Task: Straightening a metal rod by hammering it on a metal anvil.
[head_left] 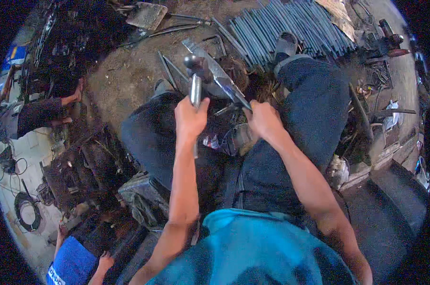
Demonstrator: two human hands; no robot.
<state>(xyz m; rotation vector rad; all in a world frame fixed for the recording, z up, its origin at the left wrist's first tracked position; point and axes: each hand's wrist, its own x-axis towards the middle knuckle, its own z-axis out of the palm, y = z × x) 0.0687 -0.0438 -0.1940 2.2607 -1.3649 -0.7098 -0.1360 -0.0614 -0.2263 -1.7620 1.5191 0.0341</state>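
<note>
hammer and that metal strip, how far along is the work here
Done: cannot tell; no finished pieces are clearly apart from the pile of metal rods. In hand: the left hand grips a raised hammer, and the right hand holds the flat metal strip. Left: the strip looks uneven, so probably more blows.

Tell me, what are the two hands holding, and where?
Left hand grips a hammer by its handle; right hand holds a flat metal strip by its near end.
</note>
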